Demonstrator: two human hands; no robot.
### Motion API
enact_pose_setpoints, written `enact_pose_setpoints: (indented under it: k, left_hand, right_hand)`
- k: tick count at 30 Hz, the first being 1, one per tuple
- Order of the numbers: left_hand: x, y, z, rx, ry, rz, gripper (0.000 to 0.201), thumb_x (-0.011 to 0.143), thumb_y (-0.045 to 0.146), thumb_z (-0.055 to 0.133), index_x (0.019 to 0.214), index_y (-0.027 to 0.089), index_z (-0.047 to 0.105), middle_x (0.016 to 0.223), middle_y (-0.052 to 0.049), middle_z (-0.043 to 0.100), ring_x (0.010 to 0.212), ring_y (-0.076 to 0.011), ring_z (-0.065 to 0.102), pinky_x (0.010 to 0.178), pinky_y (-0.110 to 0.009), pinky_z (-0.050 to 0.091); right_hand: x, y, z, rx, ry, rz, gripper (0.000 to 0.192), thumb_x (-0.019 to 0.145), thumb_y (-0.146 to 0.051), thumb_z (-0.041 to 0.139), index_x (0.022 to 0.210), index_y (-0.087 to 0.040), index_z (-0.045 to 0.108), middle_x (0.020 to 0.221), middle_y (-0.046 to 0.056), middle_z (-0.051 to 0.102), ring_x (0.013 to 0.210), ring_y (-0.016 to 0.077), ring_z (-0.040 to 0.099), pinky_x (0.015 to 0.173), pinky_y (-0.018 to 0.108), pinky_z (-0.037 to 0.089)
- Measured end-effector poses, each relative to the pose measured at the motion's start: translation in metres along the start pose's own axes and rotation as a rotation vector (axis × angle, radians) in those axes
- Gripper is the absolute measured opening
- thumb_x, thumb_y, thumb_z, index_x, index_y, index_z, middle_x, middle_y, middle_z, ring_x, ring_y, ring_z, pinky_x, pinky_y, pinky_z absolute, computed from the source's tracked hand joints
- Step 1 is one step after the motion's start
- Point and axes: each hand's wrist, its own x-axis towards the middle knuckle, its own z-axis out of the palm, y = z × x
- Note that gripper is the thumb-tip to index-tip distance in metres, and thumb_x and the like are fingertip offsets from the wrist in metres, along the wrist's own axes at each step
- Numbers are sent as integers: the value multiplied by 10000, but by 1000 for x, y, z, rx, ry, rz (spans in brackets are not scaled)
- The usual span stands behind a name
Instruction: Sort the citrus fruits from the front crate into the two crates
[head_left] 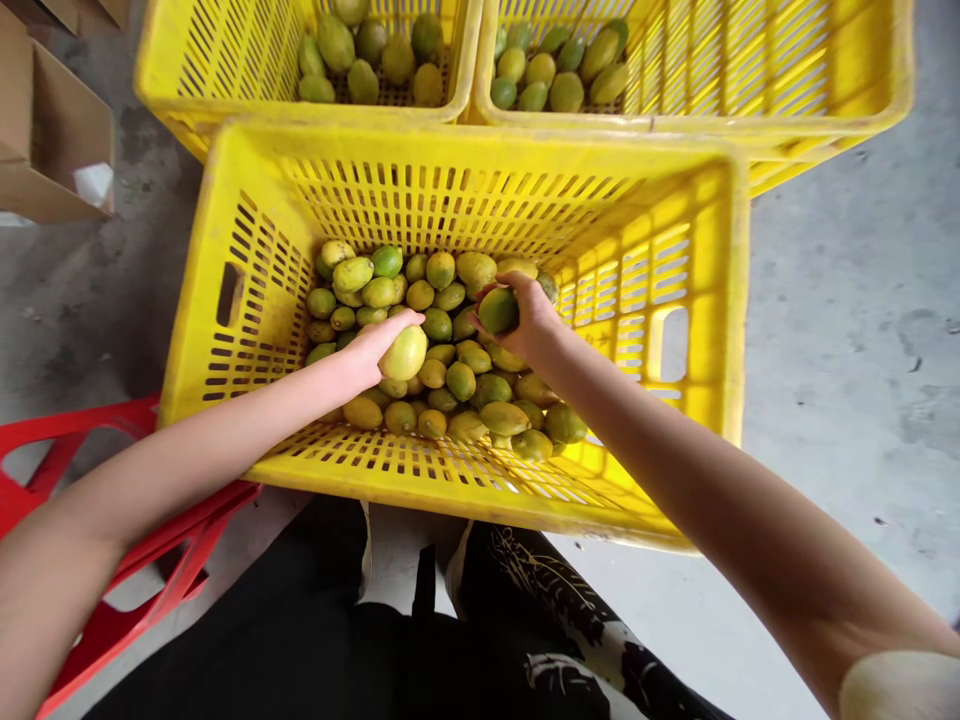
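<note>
Both my hands reach down into a yellow plastic crate with slotted walls. My left hand is closed around a pale yellow lemon, its thumb along the top. To the right, my right hand grips a dark green lemon, with the fingers curled over its far side. Under and around them lies a heap of lemons, ranging from yellow to green, some with brown marks. The heap covers the crate's left and middle floor. My right hand hides part of the heap.
Two more yellow crates stand beyond, the left one and the right one, each with several lemons inside. A red plastic stool is at the lower left. An open cardboard box sits at the upper left on the grey concrete floor.
</note>
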Motion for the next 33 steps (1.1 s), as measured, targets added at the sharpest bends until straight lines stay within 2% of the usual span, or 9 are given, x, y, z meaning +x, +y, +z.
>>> enact_pose_setpoints:
  k: [2,6,12,15,18,23,26,30,33]
  left_hand:
    - [-5,3,2,34,44,19,336,850,309,988,985,260,684,756,24,668,597,-168,663,559,-250,581]
    - [-14,8,6,1,74,-33,331,906,385,927,1081,274,668,776,28,662,608,-185,675,604,-309,671]
    - [-13,8,6,-5,42,-105,270,980,454,801,1081,235,680,800,-39,718,617,-231,719,579,-358,682]
    - [-12,7,5,17,14,-92,224,1020,437,733,1063,225,679,790,-54,726,607,-232,727,565,-344,670]
    - [-12,6,4,10,3,-95,241,1003,446,759,1060,227,678,789,-51,732,590,-229,727,548,-342,666]
    - [-13,5,5,12,-9,-100,275,970,450,790,1085,225,682,756,-35,720,567,-219,715,532,-341,669]
    - [-15,5,7,15,-21,-93,213,999,417,737,1059,222,674,749,-45,714,560,-227,716,516,-339,661]
    - [-18,6,9,24,-30,-111,185,1033,393,678,1031,208,667,748,-57,713,549,-234,719,494,-335,651]
    - [-20,8,9,28,-23,-124,179,1041,382,666,1030,203,668,740,-55,709,531,-230,711,481,-331,646]
  right_hand:
    - [3,0,-1,3,2,-21,273,1012,-367,692,823,-276,518,762,8,639,722,166,678,592,234,640]
    - [11,1,-3,-39,21,-81,325,938,-402,809,890,-296,505,765,-9,582,739,187,681,568,249,635]
    - [9,2,-4,86,99,21,235,971,-353,746,905,-277,533,762,-14,604,701,177,681,604,295,659]
    - [7,-6,-7,-12,14,10,227,975,-400,732,878,-281,564,696,6,585,720,219,688,584,325,644]
    - [6,-16,-8,-82,-61,-9,250,955,-427,762,856,-276,588,705,43,619,754,258,698,581,356,628]
    - [5,-23,-5,-57,-65,-19,209,911,-350,814,883,-250,632,740,66,661,757,268,701,590,360,615]
    - [7,-20,-2,-9,-31,-7,186,952,-348,771,881,-235,642,712,52,640,713,238,692,583,322,602]
    - [5,-17,4,52,22,79,247,1032,-333,623,811,-222,620,668,41,613,620,191,650,557,283,574]
    - [1,-18,8,74,62,93,255,1029,-287,572,783,-225,599,613,26,578,567,181,619,516,267,539]
